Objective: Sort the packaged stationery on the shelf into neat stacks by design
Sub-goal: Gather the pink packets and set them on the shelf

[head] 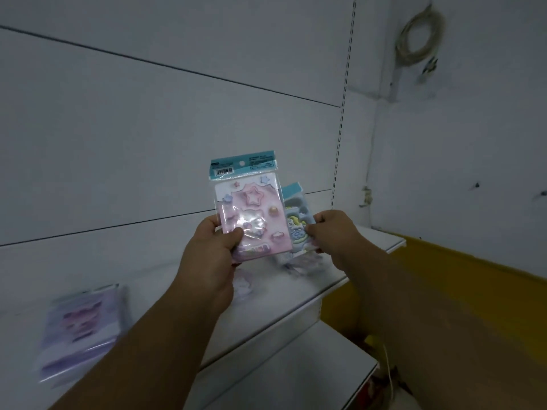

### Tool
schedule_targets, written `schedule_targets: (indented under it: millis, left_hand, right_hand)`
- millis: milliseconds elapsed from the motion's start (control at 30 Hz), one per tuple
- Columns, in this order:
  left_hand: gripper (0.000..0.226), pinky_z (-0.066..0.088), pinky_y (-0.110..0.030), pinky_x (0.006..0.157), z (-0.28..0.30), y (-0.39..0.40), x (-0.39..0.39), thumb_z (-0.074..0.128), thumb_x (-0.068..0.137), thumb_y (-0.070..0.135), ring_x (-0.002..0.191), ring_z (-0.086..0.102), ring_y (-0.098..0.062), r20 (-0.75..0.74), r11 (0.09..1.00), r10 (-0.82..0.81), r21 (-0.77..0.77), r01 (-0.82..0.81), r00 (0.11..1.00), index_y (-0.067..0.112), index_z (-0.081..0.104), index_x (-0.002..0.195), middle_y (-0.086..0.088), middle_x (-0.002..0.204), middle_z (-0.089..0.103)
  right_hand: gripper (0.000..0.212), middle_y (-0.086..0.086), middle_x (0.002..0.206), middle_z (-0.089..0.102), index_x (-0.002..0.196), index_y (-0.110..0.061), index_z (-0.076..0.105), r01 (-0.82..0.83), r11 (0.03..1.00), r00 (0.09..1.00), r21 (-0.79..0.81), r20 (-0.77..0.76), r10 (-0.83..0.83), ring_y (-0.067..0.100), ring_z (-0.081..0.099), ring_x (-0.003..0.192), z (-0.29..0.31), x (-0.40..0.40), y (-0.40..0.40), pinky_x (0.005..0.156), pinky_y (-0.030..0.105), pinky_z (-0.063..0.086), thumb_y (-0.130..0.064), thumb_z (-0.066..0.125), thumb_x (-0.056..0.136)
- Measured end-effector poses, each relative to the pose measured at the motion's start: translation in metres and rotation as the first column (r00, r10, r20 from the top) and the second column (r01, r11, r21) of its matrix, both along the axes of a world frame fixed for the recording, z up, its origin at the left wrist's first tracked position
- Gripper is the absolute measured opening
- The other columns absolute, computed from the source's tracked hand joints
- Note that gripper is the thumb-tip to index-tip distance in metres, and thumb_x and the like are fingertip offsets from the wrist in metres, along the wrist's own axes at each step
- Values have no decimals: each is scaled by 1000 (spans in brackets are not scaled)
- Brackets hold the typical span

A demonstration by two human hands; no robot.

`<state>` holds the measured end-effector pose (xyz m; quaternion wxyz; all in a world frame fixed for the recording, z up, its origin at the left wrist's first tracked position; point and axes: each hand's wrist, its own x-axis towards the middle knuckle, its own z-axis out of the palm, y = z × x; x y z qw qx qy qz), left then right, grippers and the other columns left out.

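Observation:
A pink stationery pack (253, 211) with star and cloud designs and a teal header is held upright above the shelf, gripped at its lower left corner by my left hand (211, 250). Behind it to the right, my right hand (331, 232) pinches a blue pack (296, 217) with a cartoon figure, partly hidden by the pink one. A stack of purple packs (81, 329) lies blurred at the left of the white shelf (296, 294). More packs (245, 285) lie on the shelf under my hands, mostly hidden.
A second white shelf (296, 377) sits below. The white slotted back panel (340, 128) rises behind. A yellow surface (473, 291) lies at the right, and a coiled cable (420, 37) hangs on the wall above.

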<state>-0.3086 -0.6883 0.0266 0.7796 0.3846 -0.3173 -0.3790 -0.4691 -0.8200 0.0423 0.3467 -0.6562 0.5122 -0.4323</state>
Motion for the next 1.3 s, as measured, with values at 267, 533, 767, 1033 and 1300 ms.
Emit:
schedule_targets:
  millis: [267,533,767,1033,1300]
  left_hand:
    - [24,56,-29,55,-15,-69,-17,51,92,-5,76,74,-21,-47,997,56,50,-54,997,9,61,109,-12,102,71]
    - [24,57,-36,65,-28,-121,-54,53,89,-5,87,70,-30,81,948,260,168,-271,962,12,61,104,-14,105,69]
    - [22,53,-29,56,-33,-144,-81,50,91,-5,84,70,-29,149,880,341,296,-371,928,11,62,101,-13,99,71]
    - [6,58,-29,54,-31,-162,-84,67,85,13,66,70,-22,574,649,207,525,-550,792,7,66,83,-12,79,72]
    - [31,48,-21,47,-41,-179,-76,77,67,41,61,63,-11,904,409,-145,424,-808,402,16,72,85,2,70,68]
  right_hand:
    - [18,23,86,66,90,9,64,-141,971,980,194,-113,165,28,65,68,-20,-12,-88,62,38,58,-6,71,83]
    - [34,4,49,53,51,-8,54,-319,944,658,90,-696,289,11,47,35,-32,-28,-148,36,16,33,-22,76,73]
    - [50,7,69,65,89,-7,64,-587,790,807,179,53,588,19,53,51,-8,-16,-175,43,25,38,-52,42,94]
    - [25,12,54,60,69,-7,56,-517,856,826,-10,-268,495,16,48,34,-10,14,-204,37,24,39,-21,70,83]
    - [32,-1,64,53,64,-17,44,-490,851,661,-189,-717,221,16,53,57,-41,22,-210,42,23,33,-28,73,72]
